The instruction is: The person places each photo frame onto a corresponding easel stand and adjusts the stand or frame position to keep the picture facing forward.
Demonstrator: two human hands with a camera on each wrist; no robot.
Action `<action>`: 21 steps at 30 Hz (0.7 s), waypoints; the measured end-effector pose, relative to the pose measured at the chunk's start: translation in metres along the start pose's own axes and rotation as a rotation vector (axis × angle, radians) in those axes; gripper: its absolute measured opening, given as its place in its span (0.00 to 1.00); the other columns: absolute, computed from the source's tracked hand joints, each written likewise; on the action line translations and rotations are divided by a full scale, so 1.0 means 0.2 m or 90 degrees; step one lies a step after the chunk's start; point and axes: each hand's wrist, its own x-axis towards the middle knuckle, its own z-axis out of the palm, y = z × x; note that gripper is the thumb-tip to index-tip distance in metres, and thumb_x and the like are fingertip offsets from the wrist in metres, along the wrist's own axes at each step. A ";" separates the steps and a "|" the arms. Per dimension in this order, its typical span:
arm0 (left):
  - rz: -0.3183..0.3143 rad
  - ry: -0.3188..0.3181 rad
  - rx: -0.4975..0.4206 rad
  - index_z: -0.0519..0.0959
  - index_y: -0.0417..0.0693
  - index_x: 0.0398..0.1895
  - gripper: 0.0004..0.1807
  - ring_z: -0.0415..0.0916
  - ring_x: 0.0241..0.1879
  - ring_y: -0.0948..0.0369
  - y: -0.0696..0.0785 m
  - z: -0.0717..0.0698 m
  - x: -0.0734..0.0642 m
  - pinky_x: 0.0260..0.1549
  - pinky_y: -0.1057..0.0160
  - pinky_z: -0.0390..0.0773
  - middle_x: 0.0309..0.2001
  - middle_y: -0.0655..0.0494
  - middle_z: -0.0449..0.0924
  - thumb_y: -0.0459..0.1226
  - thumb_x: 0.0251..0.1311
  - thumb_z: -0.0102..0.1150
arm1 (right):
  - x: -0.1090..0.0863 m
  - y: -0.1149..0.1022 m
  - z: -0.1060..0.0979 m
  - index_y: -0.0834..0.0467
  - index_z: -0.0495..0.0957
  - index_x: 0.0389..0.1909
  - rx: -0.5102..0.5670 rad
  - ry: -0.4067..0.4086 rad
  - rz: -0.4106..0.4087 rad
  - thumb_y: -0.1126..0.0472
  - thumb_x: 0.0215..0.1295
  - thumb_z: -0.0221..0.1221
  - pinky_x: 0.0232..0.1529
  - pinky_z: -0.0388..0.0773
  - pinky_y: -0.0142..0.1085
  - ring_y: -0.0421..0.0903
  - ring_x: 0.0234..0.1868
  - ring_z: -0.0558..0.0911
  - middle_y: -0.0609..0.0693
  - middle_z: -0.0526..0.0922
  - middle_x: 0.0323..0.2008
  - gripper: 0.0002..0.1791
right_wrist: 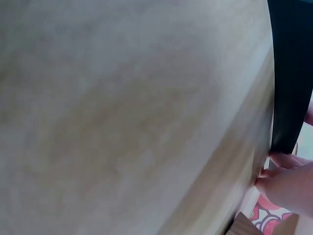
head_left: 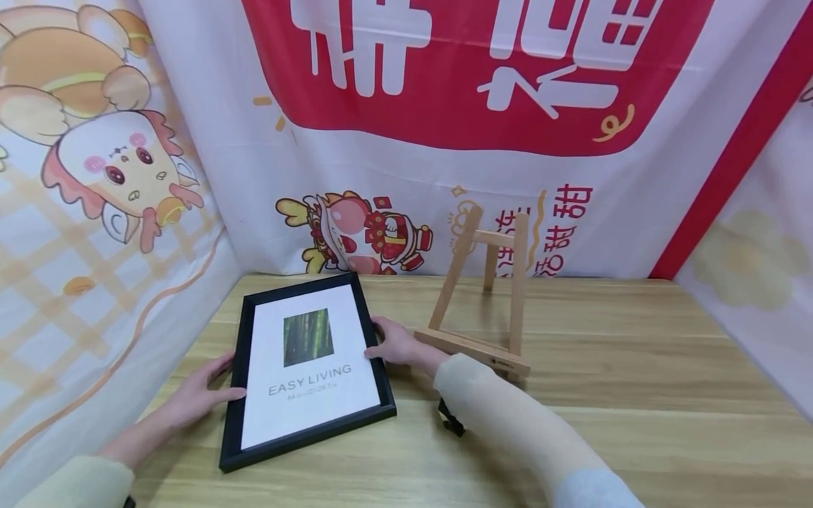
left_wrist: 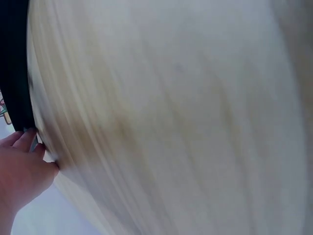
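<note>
A black picture frame (head_left: 309,372) with a white "EASY LIVING" insert and a small green forest picture is held between both hands, face up, in the head view. My left hand (head_left: 200,395) grips its left side, with the thumb on the front border. On the opposite side my right hand (head_left: 399,343) grips the border, thumb on the front and fingers at the outer edge. Dark strips of the frame's side show in the left wrist view (left_wrist: 14,63) and right wrist view (right_wrist: 292,73). Whether its underside touches the table cannot be told.
A small wooden easel (head_left: 517,303) stands right of the frame, just beyond my right wrist. The wood-grain table (head_left: 635,353) meets a printed cloth backdrop (head_left: 444,169) at the back. Another printed cloth (head_left: 82,233) hangs along the left side.
</note>
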 end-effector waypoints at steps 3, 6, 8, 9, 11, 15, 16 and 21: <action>-0.003 0.001 -0.014 0.47 0.21 0.70 0.52 0.47 0.67 0.29 0.00 0.00 0.00 0.61 0.32 0.52 0.67 0.21 0.50 0.43 0.57 0.68 | 0.00 -0.01 0.00 0.57 0.60 0.72 0.018 0.008 0.003 0.61 0.61 0.66 0.66 0.63 0.46 0.50 0.67 0.66 0.56 0.67 0.68 0.40; -0.012 0.001 -0.020 0.47 0.21 0.70 0.52 0.46 0.67 0.29 0.01 0.00 0.00 0.61 0.32 0.50 0.68 0.21 0.50 0.43 0.57 0.68 | -0.01 -0.02 0.01 0.57 0.60 0.72 0.040 0.011 0.018 0.62 0.61 0.66 0.66 0.64 0.46 0.50 0.66 0.67 0.57 0.67 0.68 0.40; -0.017 0.000 -0.036 0.46 0.21 0.70 0.52 0.47 0.66 0.29 0.01 0.00 -0.01 0.61 0.32 0.51 0.68 0.21 0.49 0.41 0.57 0.68 | -0.02 -0.02 0.02 0.57 0.60 0.72 0.055 0.014 0.019 0.63 0.61 0.66 0.66 0.64 0.47 0.50 0.66 0.68 0.57 0.67 0.68 0.39; -0.022 -0.001 -0.050 0.45 0.22 0.70 0.51 0.47 0.67 0.29 0.01 0.00 -0.01 0.61 0.32 0.52 0.68 0.21 0.48 0.40 0.57 0.68 | -0.02 -0.03 0.03 0.57 0.60 0.72 0.066 0.017 0.016 0.63 0.62 0.65 0.66 0.64 0.47 0.50 0.65 0.68 0.57 0.67 0.68 0.38; -0.026 -0.001 -0.084 0.43 0.22 0.71 0.50 0.49 0.66 0.30 0.02 0.00 -0.02 0.62 0.35 0.54 0.68 0.21 0.47 0.37 0.58 0.66 | -0.03 -0.03 0.03 0.58 0.61 0.71 0.094 0.026 0.002 0.66 0.62 0.64 0.66 0.63 0.47 0.50 0.66 0.67 0.57 0.67 0.68 0.37; -0.048 0.004 -0.141 0.38 0.29 0.74 0.50 0.55 0.65 0.31 0.04 0.00 -0.03 0.58 0.45 0.68 0.68 0.20 0.49 0.34 0.61 0.63 | -0.05 -0.05 0.02 0.59 0.62 0.70 0.125 0.053 -0.028 0.69 0.62 0.63 0.68 0.59 0.49 0.51 0.70 0.63 0.56 0.66 0.69 0.35; -0.055 0.004 -0.160 0.37 0.31 0.74 0.50 0.56 0.65 0.31 0.05 0.00 -0.03 0.55 0.48 0.73 0.67 0.20 0.49 0.33 0.61 0.62 | -0.06 -0.06 0.02 0.58 0.62 0.70 0.132 0.059 -0.031 0.70 0.62 0.63 0.68 0.59 0.49 0.52 0.70 0.62 0.55 0.65 0.70 0.35; -0.070 0.014 -0.280 0.33 0.42 0.77 0.50 0.75 0.53 0.49 0.08 0.00 -0.04 0.40 0.56 0.83 0.66 0.17 0.48 0.29 0.63 0.58 | -0.08 -0.08 0.01 0.54 0.61 0.72 0.165 0.092 -0.033 0.70 0.63 0.61 0.66 0.63 0.48 0.52 0.69 0.64 0.53 0.62 0.71 0.37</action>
